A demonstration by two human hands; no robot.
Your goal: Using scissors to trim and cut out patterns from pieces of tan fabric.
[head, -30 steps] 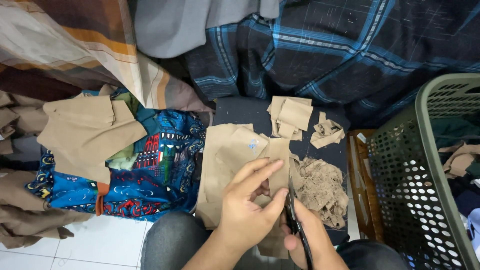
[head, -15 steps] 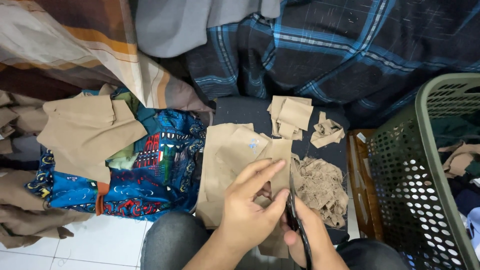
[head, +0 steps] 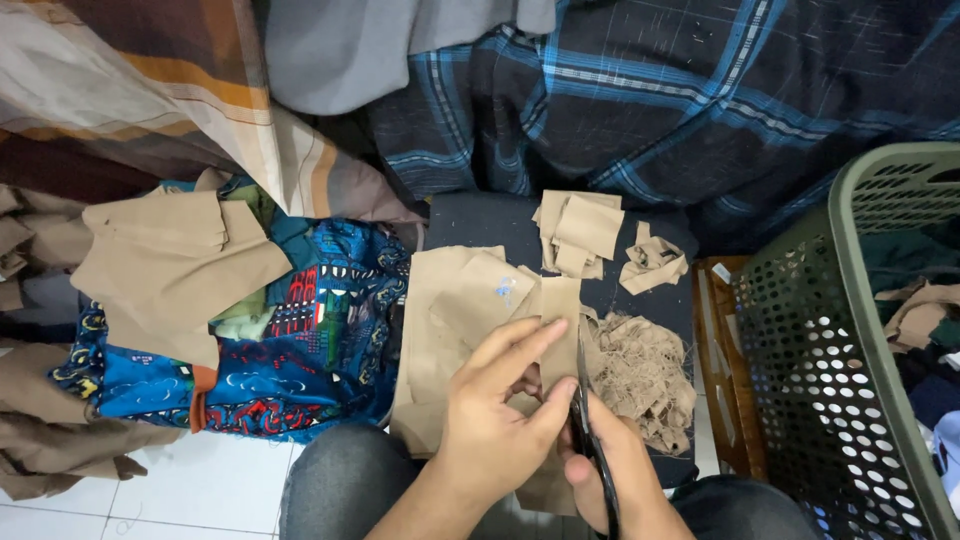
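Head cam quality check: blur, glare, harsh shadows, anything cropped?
Head view: sharp, even soft light, no glare or hard shadows; left hand and tan fabric strip crisp; right hand and black scissors cropped by the bottom edge.

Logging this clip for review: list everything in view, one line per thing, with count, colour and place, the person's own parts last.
tan fabric piece: one, tan, centre, under the left hand
scissors: one pair, black, in the right hand's grip
folded tan scraps: small stack, tan, upper centre
frayed trimmings: one heap, tan, right of the scissors
patterned cloth: one, blue, left of centre
laundry basket: one, green, right edge
plaid cloth: one, dark blue, top
left hand: on the fabric
right hand: holding scissors
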